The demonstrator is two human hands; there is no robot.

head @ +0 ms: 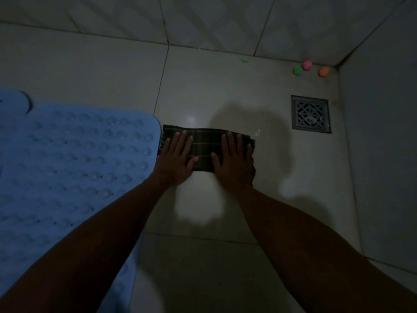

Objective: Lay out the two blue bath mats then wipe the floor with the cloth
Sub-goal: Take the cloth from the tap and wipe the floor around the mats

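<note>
Both hands lie flat on the cloth [206, 150], a dark striped rag folded into a strip on the tiled floor [225, 211], just beside the right edge of the blue mat [74, 159]. The left hand [174, 158] presses its left half and the right hand [234, 162] its right half, fingers straight and spread, gripping nothing. The wiping step looks to be in hand, so it should go best with even weight through both palms, long overlapping strokes, and the rag kept folded so it does not bunch; working toward the drain [311, 114] would carry any water the right way, and the strokes should stop short of the mat's edge so it is not lifted. The light is very dim, so whether the floor is wet or dirty is hard to judge. A second blue mat [13, 101] seems to show as a rounded corner at far left, mostly cut off. Small coloured blobs [306, 64] in the far corner are too blurred to name.
</note>
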